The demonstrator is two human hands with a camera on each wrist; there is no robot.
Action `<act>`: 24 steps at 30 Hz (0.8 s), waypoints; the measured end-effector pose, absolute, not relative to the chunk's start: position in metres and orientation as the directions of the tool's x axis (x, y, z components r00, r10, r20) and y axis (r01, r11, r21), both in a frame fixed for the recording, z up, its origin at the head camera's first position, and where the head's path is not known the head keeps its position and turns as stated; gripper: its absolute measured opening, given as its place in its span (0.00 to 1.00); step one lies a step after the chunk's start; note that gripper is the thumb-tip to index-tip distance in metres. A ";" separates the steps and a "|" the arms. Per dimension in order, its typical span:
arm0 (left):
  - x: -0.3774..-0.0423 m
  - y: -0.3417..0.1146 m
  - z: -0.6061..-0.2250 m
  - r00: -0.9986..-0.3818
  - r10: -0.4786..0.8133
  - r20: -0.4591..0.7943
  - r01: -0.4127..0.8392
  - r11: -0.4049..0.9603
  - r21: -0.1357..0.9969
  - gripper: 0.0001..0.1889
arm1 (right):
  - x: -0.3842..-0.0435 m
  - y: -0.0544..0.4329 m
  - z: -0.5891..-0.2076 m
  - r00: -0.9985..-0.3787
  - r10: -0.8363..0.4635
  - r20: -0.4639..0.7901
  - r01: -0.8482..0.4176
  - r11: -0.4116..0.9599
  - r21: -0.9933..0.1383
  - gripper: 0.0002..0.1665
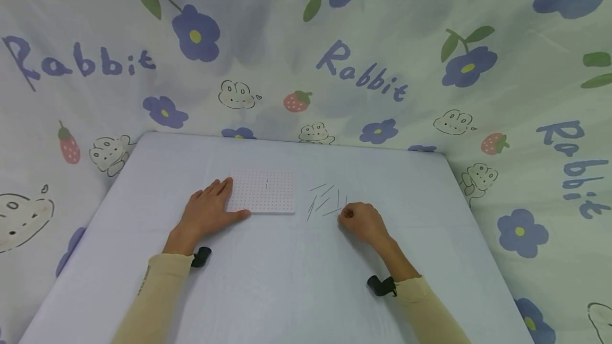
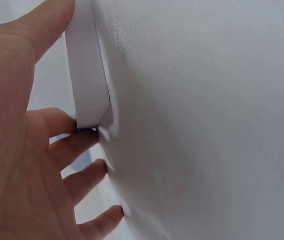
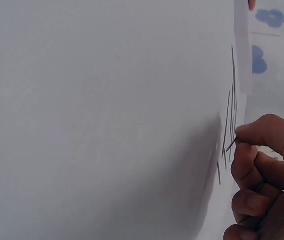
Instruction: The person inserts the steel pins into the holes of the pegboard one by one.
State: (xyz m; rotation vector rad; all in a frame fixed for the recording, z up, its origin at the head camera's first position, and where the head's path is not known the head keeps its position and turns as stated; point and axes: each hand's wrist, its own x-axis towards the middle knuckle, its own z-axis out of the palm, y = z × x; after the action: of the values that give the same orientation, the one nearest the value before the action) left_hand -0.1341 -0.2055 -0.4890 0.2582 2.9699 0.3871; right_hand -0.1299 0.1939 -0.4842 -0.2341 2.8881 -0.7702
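Observation:
A white square board [image 1: 263, 195] dotted with small holes lies on the table. One thin dark pin stands in it near the upper right. My left hand [image 1: 207, 211] rests against the board's left side, fingers spread, thumb along the front edge. The left wrist view shows the board's side [image 2: 86, 70], with thumb and index finger touching it and the other fingertips on the cloth. Several loose thin pins [image 1: 325, 198] are scattered right of the board. Beside them my right hand [image 1: 363, 222] pinches one thin dark pin [image 3: 232, 144] between thumb and index finger, other fingers curled.
A white cloth [image 1: 287, 280] covers the table. Behind and beside it hangs a curtain [image 1: 268, 57] printed with flowers, rabbits and strawberries. Small black cameras [image 1: 201, 257] are worn at both wrists, below the beige sleeves [image 1: 158, 291].

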 end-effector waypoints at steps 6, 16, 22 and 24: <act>-0.134 -0.205 -0.489 -0.977 0.184 -0.111 0.149 0.952 0.268 0.59 | -0.133 0.191 -0.483 -0.979 -0.187 -0.085 -0.117 0.848 -0.517 0.06; -0.134 -0.205 -0.488 -0.975 0.179 -0.130 0.140 0.955 0.262 0.59 | -0.138 0.182 -0.478 -0.968 -0.247 -0.039 -0.182 0.806 -0.563 0.06; -0.133 -0.204 -0.486 -0.976 0.178 -0.124 0.140 0.954 0.265 0.58 | -0.145 0.170 -0.476 -0.958 -0.285 -0.015 -0.221 0.775 -0.592 0.06; -0.133 -0.204 -0.487 -0.977 0.179 -0.120 0.142 0.953 0.266 0.58 | -0.146 0.164 -0.474 -0.955 -0.296 -0.003 -0.235 0.765 -0.600 0.05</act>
State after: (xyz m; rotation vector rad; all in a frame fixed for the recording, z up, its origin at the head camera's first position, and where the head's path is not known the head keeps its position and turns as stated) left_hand -0.1327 -0.2038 -0.4866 0.2445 2.9634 0.3885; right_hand -0.1464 0.1644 -0.4738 -0.4311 2.8587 -0.9525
